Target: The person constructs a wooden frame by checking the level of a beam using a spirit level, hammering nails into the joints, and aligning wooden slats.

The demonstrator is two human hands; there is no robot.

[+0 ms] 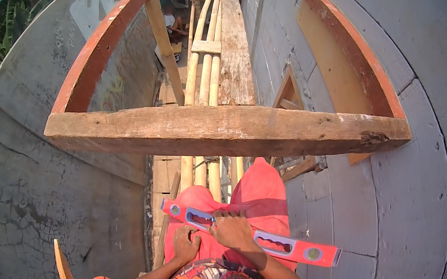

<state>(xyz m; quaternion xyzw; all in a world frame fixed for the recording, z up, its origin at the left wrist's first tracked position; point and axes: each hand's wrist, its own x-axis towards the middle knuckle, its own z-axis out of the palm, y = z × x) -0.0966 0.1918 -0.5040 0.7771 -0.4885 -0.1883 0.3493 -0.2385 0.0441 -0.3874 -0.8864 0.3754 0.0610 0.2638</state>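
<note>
A red spirit level (271, 242) with pale purple handle openings lies across my lap, over my pink-red trousers (265, 192). My right hand (231, 229) is closed round its middle, between the two handle openings. Just below the level's left part, my left hand (186, 244) rests on my thigh with its fingers curled in; whatever it may hold is hidden. In front of my knees a rough wooden beam (231, 129) forms the near side of a large wooden frame, whose red-brown side boards (102, 49) run away from me. Neither hand touches the frame.
Long bamboo poles (206, 76) and a worn plank (236, 52) stretch ahead. A grey block wall (423, 193) stands close on the right, a cracked plastered wall (57, 200) on the left. Far below sits another person (175, 23), partly hidden by a slanting wooden post (163, 39).
</note>
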